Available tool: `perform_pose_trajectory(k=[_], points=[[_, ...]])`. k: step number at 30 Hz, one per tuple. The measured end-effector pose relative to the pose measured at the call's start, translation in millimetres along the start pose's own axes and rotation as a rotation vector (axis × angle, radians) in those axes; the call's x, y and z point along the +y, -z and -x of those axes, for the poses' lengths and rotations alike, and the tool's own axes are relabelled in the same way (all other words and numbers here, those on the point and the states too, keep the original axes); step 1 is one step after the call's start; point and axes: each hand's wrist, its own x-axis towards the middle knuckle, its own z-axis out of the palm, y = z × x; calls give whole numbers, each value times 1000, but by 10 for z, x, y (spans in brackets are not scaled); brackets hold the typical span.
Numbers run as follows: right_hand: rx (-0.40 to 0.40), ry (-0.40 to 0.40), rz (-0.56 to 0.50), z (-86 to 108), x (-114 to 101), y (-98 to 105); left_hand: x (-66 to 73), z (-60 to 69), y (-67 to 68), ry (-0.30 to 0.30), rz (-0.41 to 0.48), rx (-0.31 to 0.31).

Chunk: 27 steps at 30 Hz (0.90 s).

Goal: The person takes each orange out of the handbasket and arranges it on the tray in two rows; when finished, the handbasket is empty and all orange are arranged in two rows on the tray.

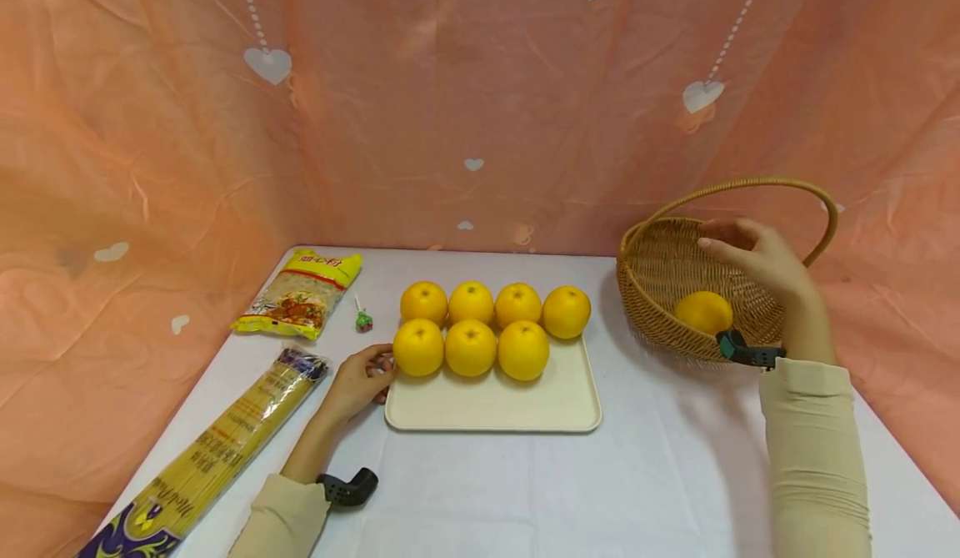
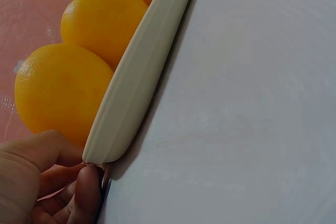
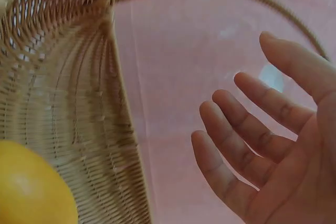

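Several oranges [image 1: 471, 348] sit in two rows on a cream rectangular tray [image 1: 495, 412]. My left hand [image 1: 362, 381] is at the tray's left edge; up close, its thumb and bent forefinger pinch the rim [image 2: 100, 156] beside the nearest orange [image 2: 63, 93]. Over on the right, a single orange [image 1: 703, 314] lies inside a wicker basket [image 1: 637, 299]. My right hand [image 1: 757, 258] is held above the basket, under its arched handle, with nothing in it. From the right wrist its fingers [image 3: 236, 156] look spread and relaxed, apart from the basket wall [image 3: 94, 103].
On the left lie a yellow food packet [image 1: 300, 291], a small wrapped lollipop [image 1: 363, 321] and a long pack of spaghetti [image 1: 217, 449]. Pink cloth [image 1: 480, 108] with white hearts hangs behind the white-covered table [image 1: 480, 500].
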Motion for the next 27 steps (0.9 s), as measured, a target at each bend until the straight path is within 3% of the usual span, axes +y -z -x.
perform_pose_trajectory(k=[5,19,22,27], points=[[-18,-61,-8,-75,111,77,5,-4,1,4,-5,2],[-43,-249,-166,-168,469,106,-1,1,6,-16,23,-6],[-47,-297,-126,-155,549,79,-12,0,2,-17,17,-1],[-97,-335,40,-134,664,44,-20,-2,-6,-13,9,4]])
